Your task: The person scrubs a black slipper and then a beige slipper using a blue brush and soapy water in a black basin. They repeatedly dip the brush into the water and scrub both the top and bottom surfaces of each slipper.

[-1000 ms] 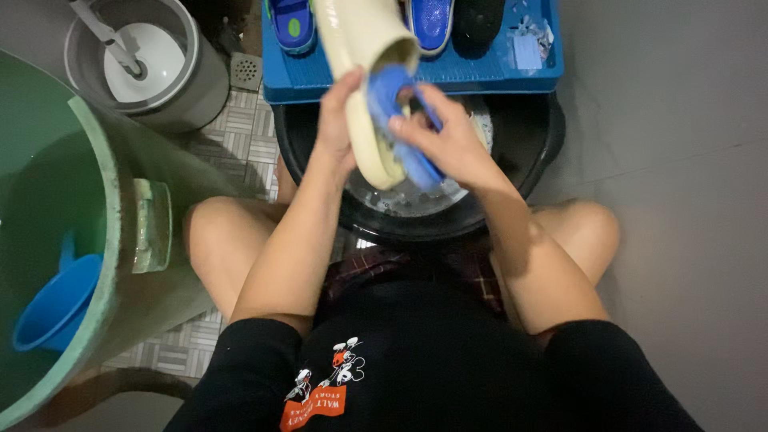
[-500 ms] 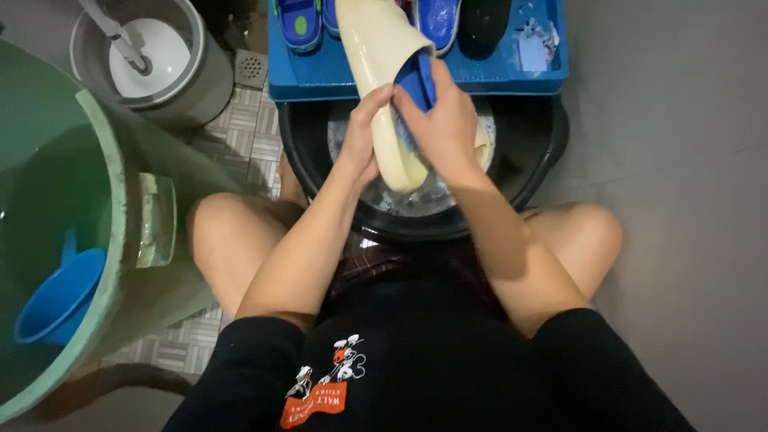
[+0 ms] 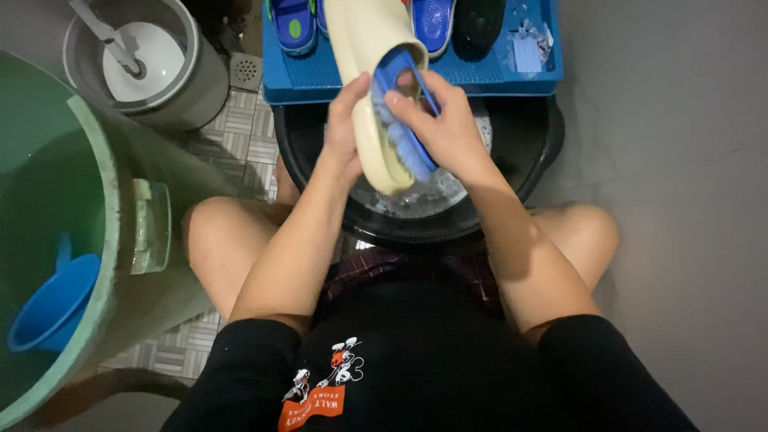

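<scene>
The left hand (image 3: 346, 120) grips the cream slipper (image 3: 364, 76) at its side, above the black basin (image 3: 528, 160); the right hand (image 3: 448, 128) clasps a blue brush (image 3: 400, 132) pressed inside the slipper

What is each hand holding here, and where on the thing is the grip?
Left hand grips the cream slipper along its left side edge. Right hand grips a blue scrub brush across its back, bristles against the slipper.

- Home washing area, by the look of the tiled floor (image 3: 240, 132) with metal drain grate (image 3: 246, 70)
- Left of the round black plastic basin (image 3: 532, 140): big green water barrel (image 3: 96, 240), blue plastic scoop (image 3: 52, 304)
- Beyond the basin: blue plastic tray (image 3: 488, 76) of shoes
</scene>
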